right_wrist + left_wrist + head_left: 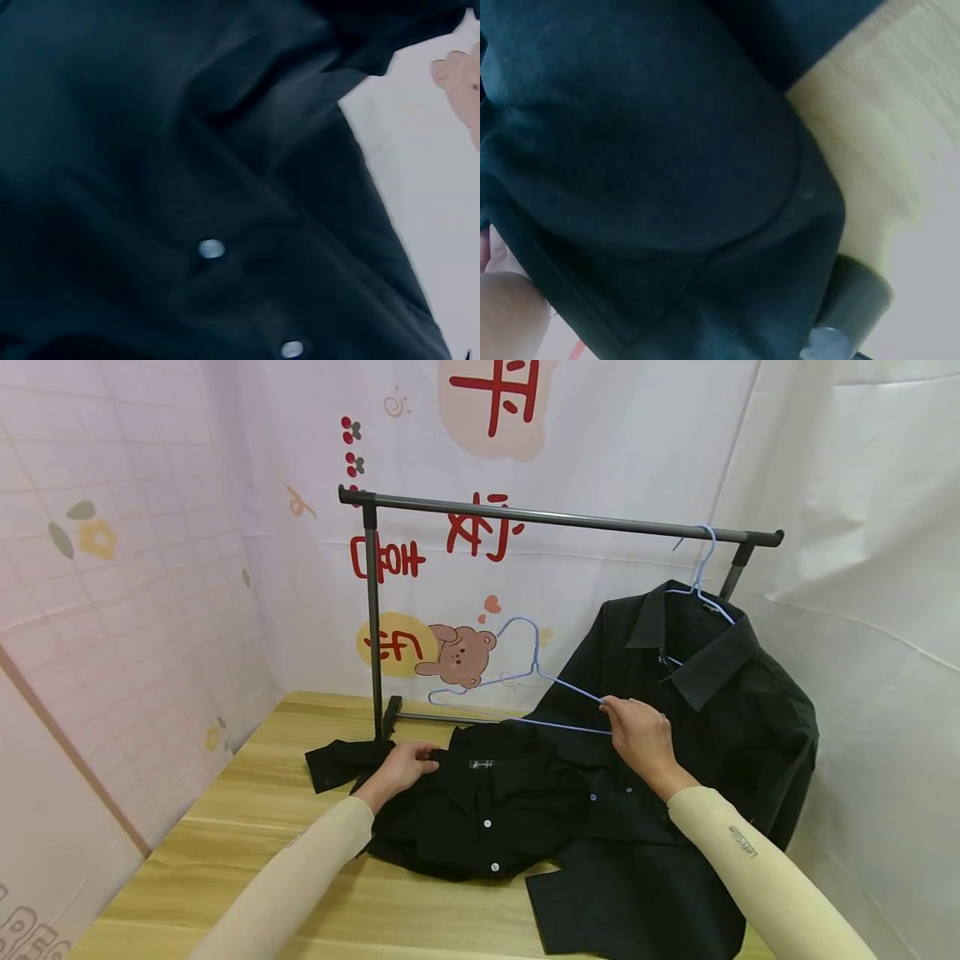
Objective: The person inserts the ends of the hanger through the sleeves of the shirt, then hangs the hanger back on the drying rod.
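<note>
Two forearms in cream sleeves (738, 852) reach in from the near corners, angled toward each other above a wood-grain table (247, 835). A black shirt (442, 818) lies rumpled on the table, white buttons (487, 823) up and collar away from the person. The cloth looks thin, soft and light, likely to sag and fold wherever it is not supported; the collar or shoulder seam seems the surest hold. At right it meets more black cloth, and the edge between is hard to tell.

The left hand (401, 768) sits low, its grip pinching the shirt beside the collar between thumb and fingers. The right hand (641, 739), farther out and higher, pinches the right end of a blue hanger (535, 669), tilted with its hook up behind the collar. Slim and apparently light, the hanger looks stiff but smooth enough to swivel in so small a pinch; whether it touches the shirt cannot be told.

Beyond, a larger black shirt with an open collar (705, 681) hangs at the right end of a dark rack (540, 516), before a printed white backdrop (637, 443).
</note>
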Demonstrator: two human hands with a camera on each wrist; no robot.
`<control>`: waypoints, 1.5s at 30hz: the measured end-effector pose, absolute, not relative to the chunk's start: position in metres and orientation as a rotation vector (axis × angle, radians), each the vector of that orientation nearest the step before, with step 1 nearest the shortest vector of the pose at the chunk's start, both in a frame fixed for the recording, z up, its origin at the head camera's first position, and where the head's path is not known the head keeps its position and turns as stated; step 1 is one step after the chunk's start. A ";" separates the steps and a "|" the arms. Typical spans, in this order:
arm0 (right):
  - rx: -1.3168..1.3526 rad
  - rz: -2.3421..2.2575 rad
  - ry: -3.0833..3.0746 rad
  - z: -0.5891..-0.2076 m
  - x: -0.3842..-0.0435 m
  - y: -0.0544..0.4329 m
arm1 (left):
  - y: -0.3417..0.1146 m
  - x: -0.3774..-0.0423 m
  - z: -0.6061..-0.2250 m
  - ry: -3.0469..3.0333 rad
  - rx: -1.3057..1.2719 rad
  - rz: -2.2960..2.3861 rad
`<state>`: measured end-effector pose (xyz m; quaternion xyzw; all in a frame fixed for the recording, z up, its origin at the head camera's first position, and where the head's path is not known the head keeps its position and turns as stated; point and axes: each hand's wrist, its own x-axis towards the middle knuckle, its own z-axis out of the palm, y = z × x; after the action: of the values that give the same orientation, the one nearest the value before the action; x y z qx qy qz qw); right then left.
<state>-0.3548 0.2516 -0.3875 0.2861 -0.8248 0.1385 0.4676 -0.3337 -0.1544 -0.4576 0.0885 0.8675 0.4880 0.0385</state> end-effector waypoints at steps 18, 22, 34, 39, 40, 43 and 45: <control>0.671 0.330 -2.181 -0.416 -0.345 0.299 | -0.153 -0.339 -0.456 2.691 0.234 1.467; 0.690 0.333 -2.198 -0.421 -0.344 0.304 | -0.152 -0.341 -0.457 2.694 0.238 1.474; 0.684 0.343 -2.402 -0.428 -0.349 0.293 | -0.150 -0.342 -0.454 2.651 0.322 1.564; 0.646 0.394 -2.472 -0.433 -0.351 0.271 | -0.148 -0.341 -0.452 2.590 0.340 1.600; 0.644 0.406 -2.479 -0.434 -0.351 0.266 | -0.148 -0.341 -0.451 2.578 0.339 1.604; 0.645 0.464 -2.493 -0.437 -0.351 0.250 | -0.148 -0.341 -0.451 2.540 0.339 1.611; 0.647 0.499 -2.498 -0.438 -0.351 0.241 | -0.149 -0.341 -0.450 2.567 0.344 1.568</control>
<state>-0.3508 0.2407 -0.4383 0.2381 -0.9194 0.1835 0.2537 -0.3414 -0.1489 -0.4504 0.1135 0.8465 0.5170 0.0572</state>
